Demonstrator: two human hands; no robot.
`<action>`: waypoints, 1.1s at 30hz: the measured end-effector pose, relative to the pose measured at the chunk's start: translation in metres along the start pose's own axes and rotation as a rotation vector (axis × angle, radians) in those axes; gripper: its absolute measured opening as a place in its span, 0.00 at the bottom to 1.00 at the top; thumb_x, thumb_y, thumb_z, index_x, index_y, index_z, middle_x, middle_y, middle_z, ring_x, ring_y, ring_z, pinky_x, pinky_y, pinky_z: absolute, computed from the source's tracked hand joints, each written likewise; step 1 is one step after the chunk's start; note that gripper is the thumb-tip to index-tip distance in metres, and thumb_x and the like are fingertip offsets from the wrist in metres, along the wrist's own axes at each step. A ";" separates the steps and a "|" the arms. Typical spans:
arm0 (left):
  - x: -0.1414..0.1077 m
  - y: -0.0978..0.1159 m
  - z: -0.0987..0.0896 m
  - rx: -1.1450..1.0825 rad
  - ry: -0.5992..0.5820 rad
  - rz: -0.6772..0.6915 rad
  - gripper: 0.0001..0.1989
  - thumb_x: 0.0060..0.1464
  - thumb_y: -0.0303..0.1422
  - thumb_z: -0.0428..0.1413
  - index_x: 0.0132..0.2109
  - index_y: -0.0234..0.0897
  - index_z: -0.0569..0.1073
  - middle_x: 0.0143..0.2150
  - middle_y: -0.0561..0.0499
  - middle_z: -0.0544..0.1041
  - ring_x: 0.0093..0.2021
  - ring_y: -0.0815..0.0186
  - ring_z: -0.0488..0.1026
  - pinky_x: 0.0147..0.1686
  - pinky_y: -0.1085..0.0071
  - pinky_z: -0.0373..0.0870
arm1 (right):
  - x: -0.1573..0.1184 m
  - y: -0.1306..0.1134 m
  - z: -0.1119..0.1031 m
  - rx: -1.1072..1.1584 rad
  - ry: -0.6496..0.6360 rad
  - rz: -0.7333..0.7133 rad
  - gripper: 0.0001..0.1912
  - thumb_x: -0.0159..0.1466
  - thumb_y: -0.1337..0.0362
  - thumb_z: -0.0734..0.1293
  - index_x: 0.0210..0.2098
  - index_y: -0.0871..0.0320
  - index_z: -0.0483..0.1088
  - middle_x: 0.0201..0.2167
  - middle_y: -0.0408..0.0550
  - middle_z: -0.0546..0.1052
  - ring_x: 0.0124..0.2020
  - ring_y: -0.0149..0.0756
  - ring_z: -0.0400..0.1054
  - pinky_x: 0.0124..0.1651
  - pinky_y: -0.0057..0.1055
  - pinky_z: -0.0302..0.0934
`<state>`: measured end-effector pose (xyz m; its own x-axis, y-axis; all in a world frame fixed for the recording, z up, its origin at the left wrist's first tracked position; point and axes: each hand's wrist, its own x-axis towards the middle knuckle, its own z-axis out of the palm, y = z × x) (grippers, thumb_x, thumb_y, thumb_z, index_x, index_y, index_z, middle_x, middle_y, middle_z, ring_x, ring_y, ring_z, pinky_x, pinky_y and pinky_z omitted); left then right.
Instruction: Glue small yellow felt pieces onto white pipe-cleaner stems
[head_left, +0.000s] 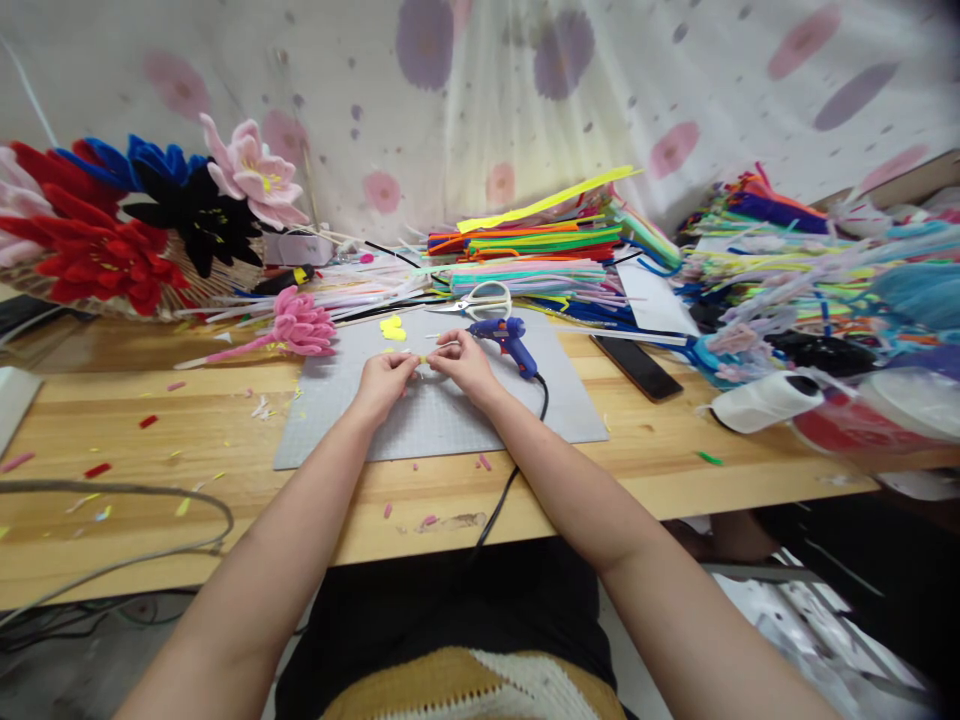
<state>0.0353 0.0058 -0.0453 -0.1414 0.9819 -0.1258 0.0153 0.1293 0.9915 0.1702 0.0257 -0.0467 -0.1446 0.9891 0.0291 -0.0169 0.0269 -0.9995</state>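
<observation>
Over the grey cutting mat [322,425], my left hand [386,382] and my right hand [463,362] meet fingertip to fingertip. Both are closed in a pinch around a small yellowish piece [423,360], too small to name and partly covered by the fingers. Just beyond my left hand lie yellow cut pieces [392,327]. A blue hot glue gun [510,343] rests on the mat to the right of my right hand, its black cord running off the table's front edge. White-handled scissors [487,300] lie behind it.
A pink fuzzy flower [300,325] lies left of the mat. Finished flowers [112,250] stand at the far left. Bundles of coloured pipe cleaners [525,245] line the back. On the right are a phone [637,367] and a white roll [765,400]. Scraps dot the wooden table [247,420].
</observation>
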 end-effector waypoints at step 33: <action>-0.006 0.010 0.006 -0.528 -0.065 -0.158 0.11 0.30 0.23 0.64 0.21 0.30 0.67 0.20 0.55 0.68 0.17 0.81 0.59 0.12 0.82 0.42 | -0.001 0.004 0.004 0.196 -0.204 -0.033 0.24 0.44 0.65 0.70 0.37 0.56 0.57 0.26 0.36 0.73 0.28 0.27 0.68 0.38 0.29 0.60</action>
<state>0.0418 0.0020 -0.0345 -0.0404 0.9649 -0.2596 -0.5019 0.2051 0.8402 0.1660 0.0240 -0.0504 -0.3365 0.9380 0.0837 -0.2133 0.0107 -0.9769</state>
